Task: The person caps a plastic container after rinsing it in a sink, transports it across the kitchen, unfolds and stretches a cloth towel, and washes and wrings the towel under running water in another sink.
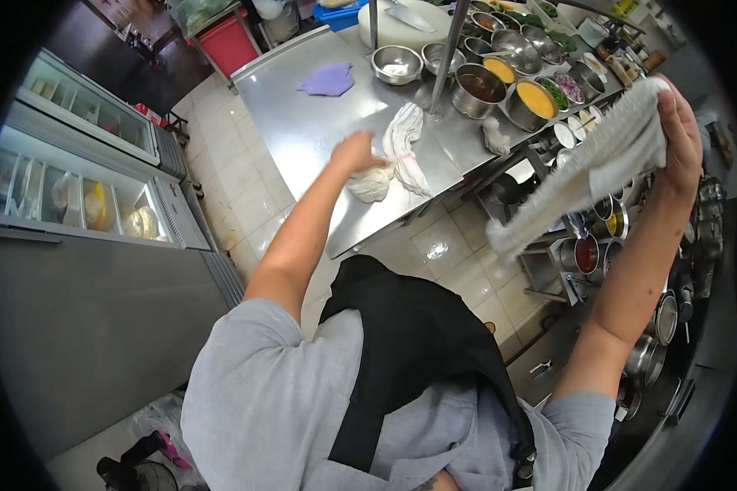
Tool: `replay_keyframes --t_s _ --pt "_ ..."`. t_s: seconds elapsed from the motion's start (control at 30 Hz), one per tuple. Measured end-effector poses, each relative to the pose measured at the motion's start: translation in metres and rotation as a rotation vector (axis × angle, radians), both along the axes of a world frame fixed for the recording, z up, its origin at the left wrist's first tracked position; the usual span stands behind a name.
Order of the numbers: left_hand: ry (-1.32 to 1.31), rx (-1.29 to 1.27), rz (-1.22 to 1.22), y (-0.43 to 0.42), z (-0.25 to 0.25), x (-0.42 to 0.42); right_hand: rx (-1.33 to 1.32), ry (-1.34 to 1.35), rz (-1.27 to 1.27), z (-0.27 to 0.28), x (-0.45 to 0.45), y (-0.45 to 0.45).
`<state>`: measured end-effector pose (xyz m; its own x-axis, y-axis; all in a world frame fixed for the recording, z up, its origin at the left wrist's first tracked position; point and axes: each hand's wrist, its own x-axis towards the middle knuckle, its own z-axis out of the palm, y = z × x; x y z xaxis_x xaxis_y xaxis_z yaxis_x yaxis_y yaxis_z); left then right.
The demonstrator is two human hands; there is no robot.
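Note:
My right hand (681, 135) is raised at the right, its fingers closed round one end of a white cloth (590, 168) that hangs down to the left. Over the steel table (282, 106), my left hand (358, 155) is just above a crumpled cream cloth (370, 185); its fingers are blurred, and whether they touch the cloth is unclear. A long white cloth (406, 147) lies just right of that hand. Further back on the table is a flat purple cloth (327, 79). A small crumpled cloth (495, 137) sits near the table's right part.
Steel bowls (396, 64), a pot of dark liquid (479, 87) and a pot of yellow liquid (535, 99) stand at the back right. A knife (411, 16) lies on a round board (377, 31). An upright pole (448, 61) rises between them. Fridges (74, 184) stand left.

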<state>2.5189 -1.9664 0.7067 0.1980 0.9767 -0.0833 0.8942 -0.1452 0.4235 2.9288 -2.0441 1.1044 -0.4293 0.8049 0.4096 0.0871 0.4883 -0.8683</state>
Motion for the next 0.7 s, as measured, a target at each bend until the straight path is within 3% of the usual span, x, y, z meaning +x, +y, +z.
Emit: replay_keyframes --t_s 0.03,0.13,0.17,0.2,0.23,0.27,0.33,0.5,0.57,0.63,0.67,0.7 --pt "0.070 -0.017 0.081 -0.024 -0.022 0.003 -0.009 0.006 0.001 -0.003 0.001 -0.003" --pt "-0.065 0.116 0.193 -0.052 -0.088 -0.012 -0.080 -0.058 -0.026 -0.007 0.000 -0.010" --pt "-0.061 0.106 0.190 -0.056 -0.087 -0.018 -0.093 -0.046 -0.083 -0.005 0.002 -0.009" --pt "-0.306 0.109 0.292 -0.059 -0.077 -0.022 -0.072 -0.028 -0.120 -0.006 0.003 -0.007" --pt "-0.550 0.115 0.396 -0.059 -0.066 -0.027 -0.051 -0.011 -0.158 -0.007 0.004 -0.006" --pt "-0.545 0.115 0.403 -0.059 -0.048 -0.031 -0.031 0.005 -0.197 -0.008 0.005 -0.005" --pt "-1.229 0.260 0.447 -0.059 -0.001 -0.051 0.010 0.140 -0.182 -0.007 0.001 0.008" --pt "-1.566 0.381 0.331 -0.051 0.098 -0.089 -0.038 0.207 0.253 -0.006 -0.044 0.034" --pt "-1.659 0.413 0.283 -0.051 0.140 -0.099 0.036 0.314 0.044 -0.020 -0.076 0.044" --pt "-1.564 0.452 0.071 -0.052 0.180 -0.112 -0.015 0.223 -0.077 -0.040 -0.095 0.069" --pt "-1.589 0.486 -0.044 -0.053 0.204 -0.114 -0.023 0.217 0.012 -0.056 -0.130 0.068" --pt "-1.584 0.507 -0.118 -0.052 0.226 -0.117 -0.047 0.020 -0.003 -0.069 -0.149 0.069"
